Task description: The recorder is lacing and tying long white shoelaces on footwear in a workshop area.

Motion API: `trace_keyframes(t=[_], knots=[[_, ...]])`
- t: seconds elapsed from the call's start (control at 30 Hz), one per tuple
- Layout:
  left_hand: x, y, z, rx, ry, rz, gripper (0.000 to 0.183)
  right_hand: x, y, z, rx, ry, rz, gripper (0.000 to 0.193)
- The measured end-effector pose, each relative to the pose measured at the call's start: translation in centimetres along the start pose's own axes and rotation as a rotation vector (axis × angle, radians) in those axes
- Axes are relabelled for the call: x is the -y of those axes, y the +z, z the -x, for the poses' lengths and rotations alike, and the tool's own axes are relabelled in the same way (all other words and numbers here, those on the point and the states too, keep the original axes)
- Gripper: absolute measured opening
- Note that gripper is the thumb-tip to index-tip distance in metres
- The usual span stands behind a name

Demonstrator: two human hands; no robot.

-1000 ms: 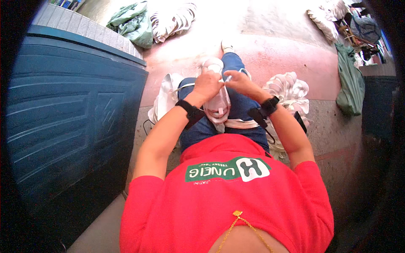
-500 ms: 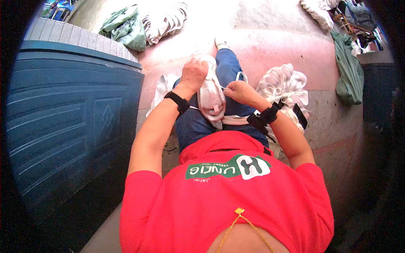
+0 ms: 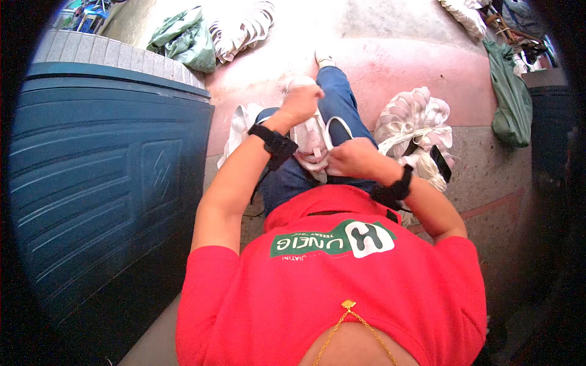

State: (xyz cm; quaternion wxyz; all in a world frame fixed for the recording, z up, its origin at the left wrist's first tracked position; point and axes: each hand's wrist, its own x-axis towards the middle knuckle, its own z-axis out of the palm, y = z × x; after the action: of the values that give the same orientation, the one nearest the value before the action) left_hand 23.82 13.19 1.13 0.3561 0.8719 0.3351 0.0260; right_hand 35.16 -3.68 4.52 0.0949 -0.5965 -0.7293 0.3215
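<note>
A pale pink and white shoe upper [image 3: 310, 139] lies lengthwise over my thighs. My left hand [image 3: 300, 104] is closed above its far part, fingers curled and slightly blurred; what they grip is hidden. My right hand [image 3: 357, 160] is closed beside the near end of the upper, its fingertips pinched low at the edge. From there a white shoelace [image 3: 339, 119] stands up in a loop between the upper and my right hand. Both wrists wear black bands.
Bundled white shoe uppers [image 3: 412, 119] lie to the right, with a dark phone [image 3: 441, 163] beside them. More pale pieces [image 3: 239, 131] sit left of my knee. A blue panelled door [image 3: 110, 165] stands at left; green sacks [image 3: 189, 46] and another bundle [image 3: 244, 30] lie farther off.
My left hand has shifted right over the upper. My right hand has come down nearer my body, and the lace loop now stands wider beside the upper.
</note>
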Motion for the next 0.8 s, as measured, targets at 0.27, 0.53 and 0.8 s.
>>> trace_keyframes(t=[0.27,0.53,0.8], knots=[[2.9,-1.9,4.5,-0.085,-0.057,-0.059,0.018,-2.3,-3.0,3.0,0.100,0.095,-0.246,0.034],[3.3,-0.6,4.7,-0.187,0.121,-0.373,0.011,-4.1,-3.3,3.1,0.090,0.094,-0.304,0.030],[1.5,-1.4,6.4,-0.213,0.080,-0.498,0.010,-1.1,-0.7,-3.8,-0.493,0.051,-0.416,0.019]])
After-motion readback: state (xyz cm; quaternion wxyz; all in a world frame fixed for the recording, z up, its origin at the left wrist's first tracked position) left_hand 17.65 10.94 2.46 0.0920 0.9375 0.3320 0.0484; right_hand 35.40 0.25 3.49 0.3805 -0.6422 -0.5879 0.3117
